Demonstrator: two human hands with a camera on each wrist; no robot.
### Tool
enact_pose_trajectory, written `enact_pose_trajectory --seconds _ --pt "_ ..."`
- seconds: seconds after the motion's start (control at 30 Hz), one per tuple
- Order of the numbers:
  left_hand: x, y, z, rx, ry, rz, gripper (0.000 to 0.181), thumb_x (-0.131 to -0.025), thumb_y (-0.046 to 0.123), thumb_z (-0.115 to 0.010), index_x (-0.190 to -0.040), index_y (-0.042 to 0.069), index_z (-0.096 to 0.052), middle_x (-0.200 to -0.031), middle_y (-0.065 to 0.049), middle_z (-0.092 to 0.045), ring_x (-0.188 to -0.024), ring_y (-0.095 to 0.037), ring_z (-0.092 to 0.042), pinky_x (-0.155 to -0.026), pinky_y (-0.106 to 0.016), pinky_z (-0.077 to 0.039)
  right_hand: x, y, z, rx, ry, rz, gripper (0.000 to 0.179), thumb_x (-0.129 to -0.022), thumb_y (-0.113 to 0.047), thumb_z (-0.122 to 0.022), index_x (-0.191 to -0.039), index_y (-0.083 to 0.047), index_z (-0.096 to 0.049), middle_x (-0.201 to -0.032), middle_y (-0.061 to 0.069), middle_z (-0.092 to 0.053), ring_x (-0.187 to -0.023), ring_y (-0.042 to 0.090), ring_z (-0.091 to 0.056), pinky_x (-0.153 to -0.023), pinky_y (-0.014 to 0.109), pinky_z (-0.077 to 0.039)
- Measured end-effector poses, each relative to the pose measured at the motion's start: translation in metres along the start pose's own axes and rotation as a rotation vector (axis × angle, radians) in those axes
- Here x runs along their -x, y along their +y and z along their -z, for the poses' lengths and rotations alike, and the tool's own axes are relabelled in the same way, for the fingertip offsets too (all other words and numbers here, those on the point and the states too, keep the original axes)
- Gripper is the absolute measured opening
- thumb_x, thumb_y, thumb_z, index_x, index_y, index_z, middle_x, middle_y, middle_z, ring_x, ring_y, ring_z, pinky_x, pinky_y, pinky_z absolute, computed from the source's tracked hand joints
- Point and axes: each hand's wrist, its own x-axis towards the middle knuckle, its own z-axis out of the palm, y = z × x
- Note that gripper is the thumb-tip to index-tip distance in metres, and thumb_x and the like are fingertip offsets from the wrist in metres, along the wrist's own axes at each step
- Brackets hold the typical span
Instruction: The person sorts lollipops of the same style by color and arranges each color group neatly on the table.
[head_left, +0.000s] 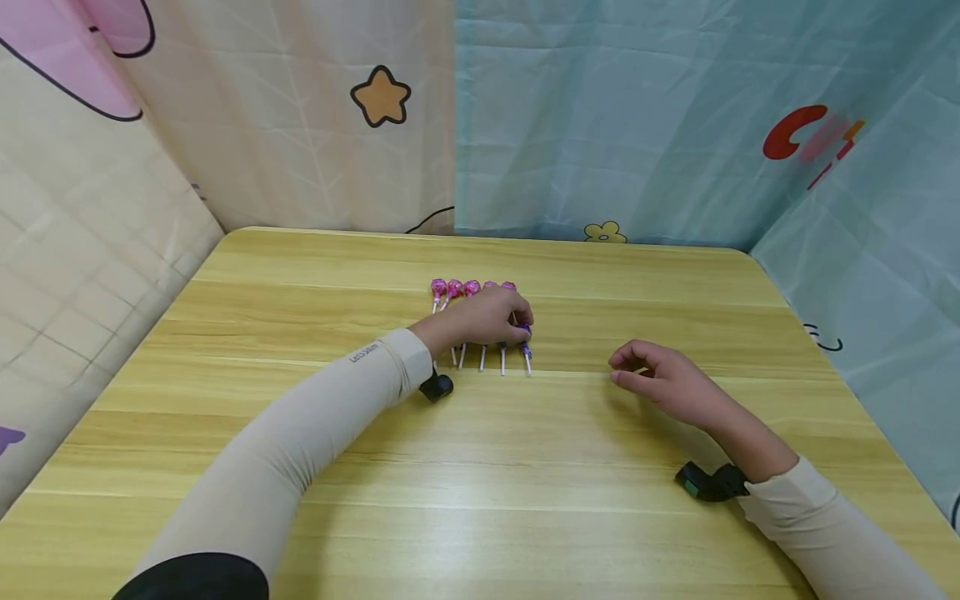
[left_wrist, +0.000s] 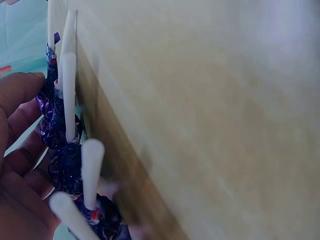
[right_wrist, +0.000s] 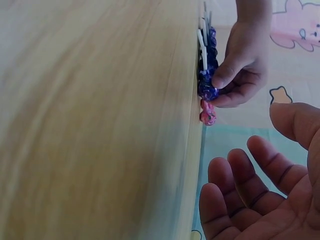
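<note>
In the head view, a row of pink-wrapped lollipops (head_left: 438,287) lies near the back of the table, with purple-blue lollipops (left_wrist: 66,167) in a row in front, sticks toward the person. My left hand (head_left: 486,315) reaches over both rows and hides much of them. Its thumb and fingers pinch the wrapped head of the rightmost purple lollipop (right_wrist: 207,91), beside a pink one (right_wrist: 207,116). Off to the right, my right hand (head_left: 671,385) hovers just above the table, holding nothing. Its fingers (right_wrist: 242,165) are loosely bent and spread in the right wrist view.
The light wooden table (head_left: 480,483) reaches back to patterned curtains (head_left: 600,108) on the far side and both flanks. A black wrist camera (head_left: 437,386) sits under the left wrist, and another (head_left: 708,482) under the right.
</note>
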Motion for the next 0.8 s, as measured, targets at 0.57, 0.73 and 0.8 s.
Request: enact_pose_trajectory --seconds 0.57,0.73,0.8 --pt "0.027 -0.005 0.016 -0.073 0.073 -0.047 0.025 -0.096 0.019 -0.066 -0.115 0.004 -0.071 -0.114 -0.006 -0.065 -0.109 -0.023 -0.059 -0.096 -0.035 -0.047 0.001 0.005 0.001 0.028 -0.003 0.017 0.02 -0.099 -0.026 -0.064 -0.108 -0.009 -0.064 -0.103 0.002 -0.063 -0.098 0.021 -0.057 -0.086 0.043 -0.049" --pt "0.063 -0.017 0.03 -0.1 0.154 -0.063 0.024 -0.095 0.018 -0.067 -0.112 0.003 -0.072 -0.112 -0.009 -0.065 -0.107 -0.028 -0.061 -0.094 -0.04 -0.048 0.004 0.008 0.005 0.067 0.004 0.015 0.02 -0.099 -0.027 -0.064 -0.108 -0.009 -0.064 -0.104 0.002 -0.063 -0.098 0.021 -0.058 -0.085 0.043 -0.05" --pt "0.078 -0.021 0.036 -0.114 0.183 -0.056 0.024 -0.094 0.019 -0.067 -0.111 0.003 -0.072 -0.111 -0.009 -0.065 -0.106 -0.028 -0.062 -0.093 -0.041 -0.048 0.004 0.009 0.006 0.086 0.011 0.02 0.021 -0.099 -0.026 -0.064 -0.108 -0.008 -0.064 -0.104 0.003 -0.063 -0.098 0.021 -0.058 -0.084 0.042 -0.051"
